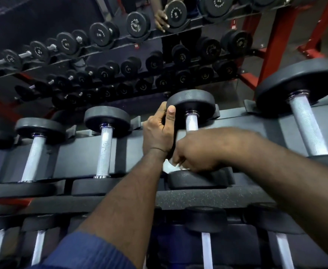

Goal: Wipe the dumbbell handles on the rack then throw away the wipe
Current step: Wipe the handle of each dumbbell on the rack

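Grey painted steel is forming the sloped top tier of the rack (136, 152), and a row of dumbbells is lying across it with knurled silver handles pointing toward the viewer. Behind the rack a mirror (42, 14) is reflecting the same row of black weights, and a red frame (272, 51) is standing at the right. A speckled dark strip (208, 199) is running below the top tier, with a lower tier of dumbbells (206, 218) sitting beneath it.

The left hand (159, 131) is gripping the far head of one dumbbell (194, 101), fingers curling round its rim and the thumb pressing flat against its edge. The right hand (194, 156) is closing over the near end of that dumbbell's handle (191, 123), fingers curling downward and together around the white wipe (170, 166), which is peeking out under the knuckles just above the near head. A blue sleeve (89, 253) is covering the left upper forearm.
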Demonstrator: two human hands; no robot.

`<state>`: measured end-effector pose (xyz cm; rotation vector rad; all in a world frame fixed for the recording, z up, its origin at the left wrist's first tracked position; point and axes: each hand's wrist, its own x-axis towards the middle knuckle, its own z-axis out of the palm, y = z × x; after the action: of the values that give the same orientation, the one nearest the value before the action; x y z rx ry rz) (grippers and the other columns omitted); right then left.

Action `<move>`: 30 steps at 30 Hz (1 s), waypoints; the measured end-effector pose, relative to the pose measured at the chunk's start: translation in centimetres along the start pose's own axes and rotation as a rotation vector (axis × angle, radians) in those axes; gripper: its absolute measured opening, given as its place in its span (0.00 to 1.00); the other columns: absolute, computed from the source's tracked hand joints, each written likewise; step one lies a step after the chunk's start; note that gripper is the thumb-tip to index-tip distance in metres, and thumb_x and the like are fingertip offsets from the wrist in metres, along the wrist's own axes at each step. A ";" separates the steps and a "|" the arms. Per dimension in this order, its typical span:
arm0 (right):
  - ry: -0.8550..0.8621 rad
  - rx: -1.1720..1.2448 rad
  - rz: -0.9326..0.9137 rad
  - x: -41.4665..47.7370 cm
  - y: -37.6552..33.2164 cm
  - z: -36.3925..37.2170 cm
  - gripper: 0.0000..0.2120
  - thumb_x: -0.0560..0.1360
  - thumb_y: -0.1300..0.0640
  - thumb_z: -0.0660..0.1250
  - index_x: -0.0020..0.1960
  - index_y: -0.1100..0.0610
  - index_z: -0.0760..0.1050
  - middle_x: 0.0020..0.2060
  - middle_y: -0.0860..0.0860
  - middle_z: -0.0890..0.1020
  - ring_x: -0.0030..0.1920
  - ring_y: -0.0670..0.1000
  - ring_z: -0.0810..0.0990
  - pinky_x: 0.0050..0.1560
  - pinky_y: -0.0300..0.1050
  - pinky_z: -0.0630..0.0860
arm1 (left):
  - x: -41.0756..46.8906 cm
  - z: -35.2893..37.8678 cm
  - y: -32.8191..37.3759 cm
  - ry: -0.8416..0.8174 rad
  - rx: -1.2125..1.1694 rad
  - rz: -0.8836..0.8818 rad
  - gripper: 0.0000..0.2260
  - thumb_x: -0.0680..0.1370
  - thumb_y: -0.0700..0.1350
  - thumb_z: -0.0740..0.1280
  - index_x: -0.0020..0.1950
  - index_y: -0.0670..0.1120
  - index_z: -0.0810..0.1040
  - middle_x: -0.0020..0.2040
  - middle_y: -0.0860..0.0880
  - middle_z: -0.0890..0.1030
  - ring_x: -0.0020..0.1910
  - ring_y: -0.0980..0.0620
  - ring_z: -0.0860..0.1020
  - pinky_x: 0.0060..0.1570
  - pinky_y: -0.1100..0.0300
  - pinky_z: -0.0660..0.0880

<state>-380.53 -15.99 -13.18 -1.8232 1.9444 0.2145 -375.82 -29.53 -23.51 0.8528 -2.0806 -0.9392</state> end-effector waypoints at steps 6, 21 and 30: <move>0.444 0.006 0.179 0.4 2.7 0.2 0.12 0.78 0.55 0.65 0.59 0.44 0.80 0.51 0.50 0.80 0.53 0.58 0.81 0.51 0.52 0.79 | 0.4 0.4 -0.9 -0.010 0.059 -0.010 0.36 0.78 0.73 0.53 0.75 0.51 0.76 0.54 0.40 0.85 0.56 0.43 0.82 0.59 0.47 0.79; 0.309 0.206 0.141 0.1 2.5 1.5 0.12 0.75 0.51 0.65 0.55 0.43 0.83 0.48 0.49 0.82 0.50 0.53 0.81 0.57 0.49 0.79 | 0.8 0.6 -1.9 -0.044 0.014 -0.022 0.36 0.78 0.73 0.53 0.75 0.52 0.76 0.64 0.42 0.83 0.65 0.47 0.79 0.66 0.53 0.76; 0.925 0.595 0.171 2.1 4.8 4.7 0.13 0.71 0.60 0.70 0.50 0.47 0.87 0.49 0.44 0.87 0.51 0.42 0.83 0.60 0.41 0.77 | 0.7 0.5 -1.6 -0.050 0.056 0.000 0.35 0.79 0.72 0.53 0.76 0.52 0.75 0.62 0.42 0.84 0.63 0.46 0.80 0.63 0.51 0.77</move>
<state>-384.17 -15.41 -19.19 -1.4303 2.3455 -1.2239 -376.16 -30.74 -24.78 0.8657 -2.1590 -0.9143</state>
